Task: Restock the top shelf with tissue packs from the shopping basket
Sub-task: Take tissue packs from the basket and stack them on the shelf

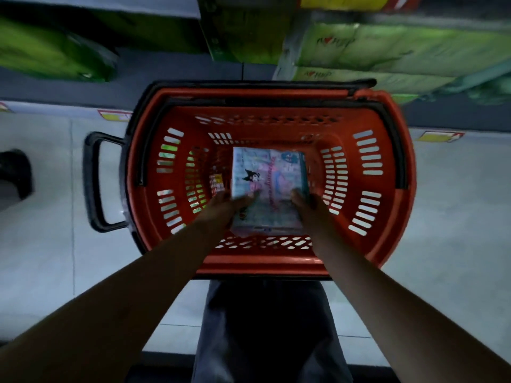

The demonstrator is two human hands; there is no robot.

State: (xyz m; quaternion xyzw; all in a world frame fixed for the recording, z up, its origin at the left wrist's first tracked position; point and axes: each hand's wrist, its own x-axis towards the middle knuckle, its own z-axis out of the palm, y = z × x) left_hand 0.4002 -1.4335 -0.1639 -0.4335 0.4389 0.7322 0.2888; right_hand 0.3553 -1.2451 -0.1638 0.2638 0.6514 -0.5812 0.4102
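Observation:
A red shopping basket (387,172) with black handles stands on the floor below me. Inside it lies a pale blue tissue pack (268,178) printed with a cartoon character. My left hand (224,205) grips the pack's near left edge, thumb on top. On the near right edge my right hand (307,205) holds the same pack. A teal edge of another pack (304,172) shows just under its right side. The pack's near end is hidden by my hands.
A low shelf with green wrapped tissue bundles (387,48) runs behind the basket. A green bundle (52,53) lies at the far left. Yellow price tags (114,115) line the shelf edge. A small red and yellow item (217,182) lies in the basket's left part. A dark object (16,172) sits at left.

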